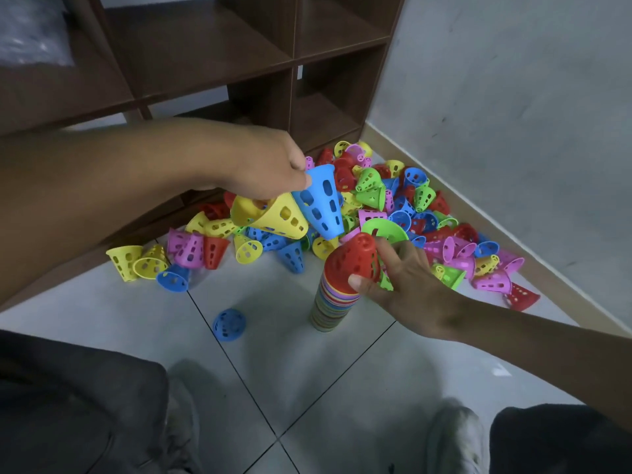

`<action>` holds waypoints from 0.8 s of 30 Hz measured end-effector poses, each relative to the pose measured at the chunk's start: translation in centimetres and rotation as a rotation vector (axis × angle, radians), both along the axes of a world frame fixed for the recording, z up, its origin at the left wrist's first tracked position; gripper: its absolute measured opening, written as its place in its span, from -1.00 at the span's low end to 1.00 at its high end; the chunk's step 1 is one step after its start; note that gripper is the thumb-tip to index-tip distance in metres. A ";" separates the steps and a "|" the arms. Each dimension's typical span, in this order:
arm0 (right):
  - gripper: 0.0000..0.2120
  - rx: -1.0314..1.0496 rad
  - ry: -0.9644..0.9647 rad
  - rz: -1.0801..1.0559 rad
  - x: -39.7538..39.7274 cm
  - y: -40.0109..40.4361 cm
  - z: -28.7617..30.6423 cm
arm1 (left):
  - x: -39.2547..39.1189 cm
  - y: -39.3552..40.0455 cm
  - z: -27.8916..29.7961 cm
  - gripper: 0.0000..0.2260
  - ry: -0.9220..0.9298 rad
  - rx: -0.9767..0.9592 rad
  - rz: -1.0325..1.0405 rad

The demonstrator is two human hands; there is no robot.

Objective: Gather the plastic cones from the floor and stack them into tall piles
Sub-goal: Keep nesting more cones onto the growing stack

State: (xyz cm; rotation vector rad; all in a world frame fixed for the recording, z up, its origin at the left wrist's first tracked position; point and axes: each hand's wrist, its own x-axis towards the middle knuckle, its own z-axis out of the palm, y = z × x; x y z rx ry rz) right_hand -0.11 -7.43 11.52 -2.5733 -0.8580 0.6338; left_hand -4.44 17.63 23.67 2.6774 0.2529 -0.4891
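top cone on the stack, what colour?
Red, with holes: the top cone on the stack, under the right hand. Head view.

Bare tiled floor (pixel 273 354) fronts the stack (pixel 333 302); loose cones (pixel 410 206) crowd behind

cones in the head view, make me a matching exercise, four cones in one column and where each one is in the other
Cones:
1. red cone
2. big yellow cone
3. big blue cone
4. lone blue cone

Places:
A. alone on the tile, apart from the heap
B. pinched by its narrow end in the left hand
C. on top of the stack, under the right hand
D. lying sideways under the left hand

Pairs: 1-C, 2-D, 3-B, 4-A
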 end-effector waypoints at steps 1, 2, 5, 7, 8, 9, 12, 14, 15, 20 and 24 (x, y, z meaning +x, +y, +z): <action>-0.35 -0.019 0.010 -0.001 0.0 0.0 -0.2 | 0.0 -0.2 0.0 -0.67 0.006 -0.003 -0.010; -0.37 -0.033 0.014 -0.001 0.1 0.0 -0.3 | -0.1 -0.4 0.0 -0.68 0.010 -0.010 -0.016; -0.34 -0.056 -0.001 0.010 0.3 -0.1 -0.2 | -0.2 -0.7 -0.2 -0.69 0.015 -0.012 -0.036; -0.28 -0.044 0.019 0.002 0.3 -0.2 0.0 | -0.2 -0.7 -0.3 -0.70 0.024 -0.019 -0.045; -0.23 -0.033 0.033 -0.002 0.4 -0.4 0.1 | -0.2 -0.6 -0.4 -0.70 0.031 -0.026 -0.042; -0.18 -0.020 0.045 0.003 0.5 -0.6 0.3 | -0.3 -0.6 -0.4 -0.71 0.037 -0.032 -0.037; -0.08 0.003 0.028 0.044 0.9 -1.2 0.7 | -0.4 -0.3 -0.6 -0.69 0.042 -0.049 -0.027; -0.11 0.036 -0.040 0.022 1.0 -1.5 1.0 | -0.4 -0.2 -0.5 -0.69 0.032 -0.055 -0.022; -0.16 0.072 -0.075 -0.018 1.2 -1.7 1.2 | -0.3 -0.2 -0.5 -0.69 0.025 -0.053 -0.018; -0.65 0.352 -0.197 -0.186 2.3 -2.1 3.0 | -0.1 -0.3 -0.1 -0.70 0.016 -0.058 -0.017; -0.81 0.469 -0.244 -0.140 3.1 -2.1 4.8 | -0.3 -0.4 -0.2 -0.74 0.025 -0.042 -0.028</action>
